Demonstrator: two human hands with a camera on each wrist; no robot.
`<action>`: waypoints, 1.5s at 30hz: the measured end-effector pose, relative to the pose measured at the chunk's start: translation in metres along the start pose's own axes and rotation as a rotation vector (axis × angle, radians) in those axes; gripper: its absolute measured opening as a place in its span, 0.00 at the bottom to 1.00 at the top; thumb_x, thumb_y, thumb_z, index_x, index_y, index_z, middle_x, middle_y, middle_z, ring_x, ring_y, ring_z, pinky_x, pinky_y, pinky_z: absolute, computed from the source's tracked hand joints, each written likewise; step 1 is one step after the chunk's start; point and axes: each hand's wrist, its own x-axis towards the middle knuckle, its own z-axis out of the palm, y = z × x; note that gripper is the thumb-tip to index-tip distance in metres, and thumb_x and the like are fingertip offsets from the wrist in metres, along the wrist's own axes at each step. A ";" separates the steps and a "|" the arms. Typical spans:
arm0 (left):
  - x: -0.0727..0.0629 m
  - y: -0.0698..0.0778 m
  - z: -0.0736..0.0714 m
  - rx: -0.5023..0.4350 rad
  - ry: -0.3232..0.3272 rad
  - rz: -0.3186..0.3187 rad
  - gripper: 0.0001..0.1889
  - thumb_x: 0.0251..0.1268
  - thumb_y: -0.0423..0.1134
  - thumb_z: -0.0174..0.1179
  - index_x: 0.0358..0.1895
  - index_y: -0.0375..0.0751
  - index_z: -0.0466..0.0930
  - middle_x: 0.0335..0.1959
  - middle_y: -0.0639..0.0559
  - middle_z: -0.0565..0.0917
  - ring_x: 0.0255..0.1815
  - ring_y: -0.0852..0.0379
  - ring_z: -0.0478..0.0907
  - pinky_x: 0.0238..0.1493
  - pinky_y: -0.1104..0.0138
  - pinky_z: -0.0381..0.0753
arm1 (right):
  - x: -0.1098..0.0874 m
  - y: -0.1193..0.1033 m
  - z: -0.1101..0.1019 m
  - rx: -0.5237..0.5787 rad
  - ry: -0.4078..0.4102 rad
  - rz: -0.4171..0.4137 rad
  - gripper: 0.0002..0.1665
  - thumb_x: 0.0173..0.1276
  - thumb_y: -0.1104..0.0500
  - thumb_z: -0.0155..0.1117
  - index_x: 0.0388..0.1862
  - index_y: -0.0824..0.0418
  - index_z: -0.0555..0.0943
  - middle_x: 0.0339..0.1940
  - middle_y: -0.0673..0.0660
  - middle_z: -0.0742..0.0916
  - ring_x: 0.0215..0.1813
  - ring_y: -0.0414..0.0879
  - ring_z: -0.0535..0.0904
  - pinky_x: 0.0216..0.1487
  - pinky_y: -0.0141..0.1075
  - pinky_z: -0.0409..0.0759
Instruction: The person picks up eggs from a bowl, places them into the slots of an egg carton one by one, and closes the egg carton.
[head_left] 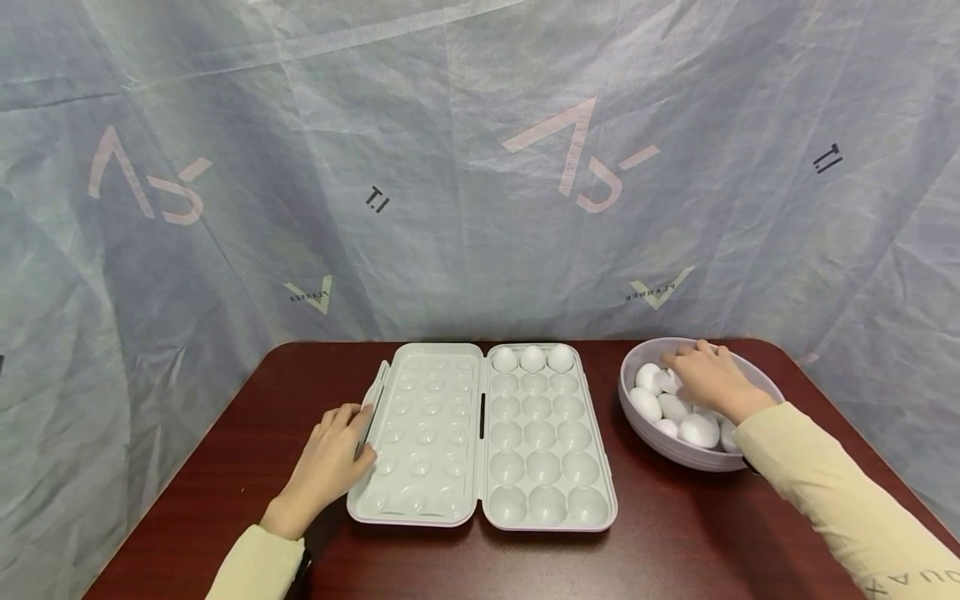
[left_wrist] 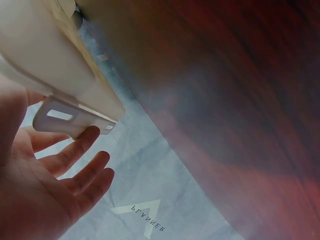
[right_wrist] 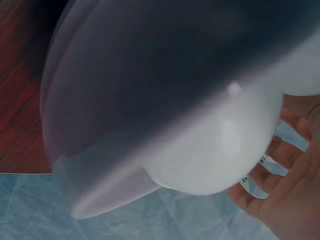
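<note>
While the left hand [head_left: 330, 450] touches a dimpled plastic carton [head_left: 441, 448], smooth eggs [head_left: 699, 432] gleam.

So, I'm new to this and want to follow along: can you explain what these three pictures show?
There is no machine here, just a person working bare-handed. The wide picture comes from a camera worn on the head, looking forward and down. The other two come from cameras on the wrists, showing the work up close.

On the table lies an open egg box, with three eggs in its far row. To its right stands a bowl with more eggs.

The left hand touches the flap on the box's left edge. The right hand is in the bowl; its fingertips are partly hidden, so I can't tell whether it grips anything.
</note>
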 end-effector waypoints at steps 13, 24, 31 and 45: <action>0.000 0.000 0.001 0.001 0.010 0.003 0.24 0.48 0.33 0.57 0.54 0.30 0.75 0.46 0.38 0.76 0.50 0.37 0.71 0.43 0.49 0.71 | 0.002 0.004 0.003 -0.028 0.010 -0.012 0.25 0.44 0.65 0.71 0.45 0.62 0.79 0.38 0.60 0.82 0.43 0.60 0.72 0.38 0.54 0.66; -0.001 -0.001 0.002 0.000 0.018 0.006 0.24 0.48 0.33 0.57 0.53 0.30 0.75 0.46 0.38 0.76 0.49 0.36 0.71 0.42 0.49 0.72 | 0.002 0.007 0.004 -0.006 0.040 -0.011 0.21 0.46 0.58 0.70 0.41 0.62 0.78 0.40 0.61 0.84 0.42 0.59 0.72 0.37 0.52 0.65; -0.001 -0.002 0.003 -0.004 0.022 0.009 0.24 0.48 0.33 0.58 0.53 0.30 0.75 0.46 0.38 0.76 0.49 0.37 0.71 0.43 0.50 0.72 | 0.003 0.004 0.000 0.014 0.088 -0.016 0.26 0.49 0.56 0.69 0.48 0.63 0.77 0.47 0.65 0.82 0.46 0.61 0.72 0.40 0.55 0.66; -0.001 -0.002 0.003 -0.011 0.024 0.008 0.24 0.48 0.33 0.58 0.54 0.30 0.75 0.46 0.38 0.76 0.49 0.36 0.71 0.42 0.50 0.71 | 0.009 -0.018 -0.023 0.102 0.208 -0.026 0.21 0.51 0.53 0.66 0.43 0.62 0.76 0.39 0.61 0.83 0.45 0.59 0.72 0.38 0.53 0.65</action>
